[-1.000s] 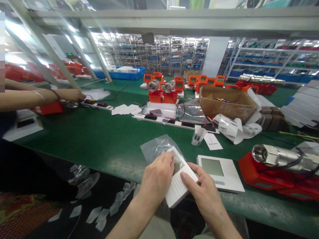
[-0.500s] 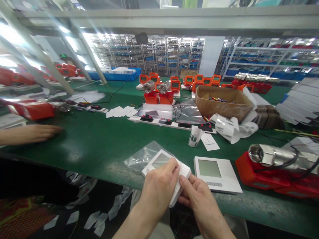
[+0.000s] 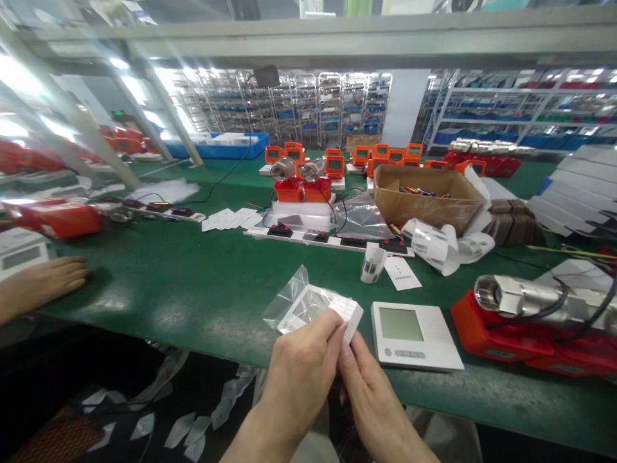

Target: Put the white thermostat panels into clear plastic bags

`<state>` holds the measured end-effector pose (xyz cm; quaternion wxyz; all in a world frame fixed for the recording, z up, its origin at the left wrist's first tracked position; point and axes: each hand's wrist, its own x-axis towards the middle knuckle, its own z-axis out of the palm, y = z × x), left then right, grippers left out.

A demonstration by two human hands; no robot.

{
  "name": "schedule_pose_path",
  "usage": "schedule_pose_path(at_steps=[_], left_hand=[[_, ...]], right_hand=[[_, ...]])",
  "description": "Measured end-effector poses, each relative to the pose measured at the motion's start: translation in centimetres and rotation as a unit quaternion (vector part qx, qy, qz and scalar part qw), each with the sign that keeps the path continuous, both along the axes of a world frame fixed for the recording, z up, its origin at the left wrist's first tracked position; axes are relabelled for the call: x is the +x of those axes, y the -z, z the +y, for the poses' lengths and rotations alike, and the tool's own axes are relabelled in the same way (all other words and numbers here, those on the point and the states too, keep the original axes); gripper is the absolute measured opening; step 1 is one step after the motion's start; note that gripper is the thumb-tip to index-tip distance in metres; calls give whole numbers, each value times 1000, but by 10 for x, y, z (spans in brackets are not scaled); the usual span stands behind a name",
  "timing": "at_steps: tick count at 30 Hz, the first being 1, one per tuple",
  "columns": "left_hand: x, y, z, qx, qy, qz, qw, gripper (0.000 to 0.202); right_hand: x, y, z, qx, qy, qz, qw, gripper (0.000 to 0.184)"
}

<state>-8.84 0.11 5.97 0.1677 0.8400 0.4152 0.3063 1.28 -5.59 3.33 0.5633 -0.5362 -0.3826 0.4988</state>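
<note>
A long green work table [image 3: 193,276] runs across the scene, with a blue rectangular tray [image 3: 168,152] at its far left and, at the far right of centre, an open brown cardboard box [image 3: 424,209]. At the near right lie red box-shaped housings [image 3: 501,344], a silvery metal threaded fitting [image 3: 518,297] resting over them. To their left, a white rectangular panel with a grey screen [image 3: 417,337] lies face up on the table. Left of that panel, just apart from it, a white rectangular device with a ribbed end [image 3: 344,307] is held tilted above the near edge of the table — clear crinkled plastic film [image 3: 289,296] covers part of it and sticks out past its left end. The person's left hand [image 3: 303,357] is nearly closed, its fingers curled and pinching at the device's near right part; the right hand [image 3: 369,379] is mostly closed too, thumb and fingers at the same corner, though its lower fingers are partly hidden. Another person's hand [image 3: 51,280] rests flat at the near left. Beyond the panel lie a curled white label strip [image 3: 373,265] and a small white printed card [image 3: 403,274].
</note>
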Motion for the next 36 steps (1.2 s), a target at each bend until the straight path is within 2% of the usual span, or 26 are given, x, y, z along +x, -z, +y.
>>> schedule_pose_path(at_steps=[4,8,9,11,14,16,20,24,28,32,34,36], left_hand=[[-4,-2,-2,7,-3,-29,1000,24],[-9,-10,2,-26,-56,-105,993,17],[-11,-13,4,-26,-59,-110,992,17],[-15,-20,9,-34,-71,-117,990,19],[-22,-35,19,-65,-92,-124,986,23],[-27,-46,27,-73,-86,-112,987,26],[-31,-63,42,-107,-66,-80,989,28],[-30,-74,52,-120,-34,-103,987,28],[-28,-81,55,-141,0,-108,984,27],[-27,-91,55,-145,10,-70,987,23],[-27,-94,53,-81,-4,-57,995,21],[-27,-90,51,17,-6,-30,999,20]], right_hand=[[6,-9,4,0,-61,-115,991,37],[12,-18,10,-11,-91,-256,962,28],[13,-19,10,3,-88,-290,953,27],[13,-22,9,75,-90,-345,931,25],[16,-30,7,202,-121,-396,887,22],[20,-39,7,249,-139,-444,850,23],[30,-64,10,325,-101,-546,765,28],[34,-82,8,385,-65,-588,709,37],[30,-86,4,411,-55,-588,694,39],[18,-81,12,446,-18,-574,686,33],[12,-73,22,443,-12,-581,683,31],[6,-59,35,414,-18,-599,685,26]])
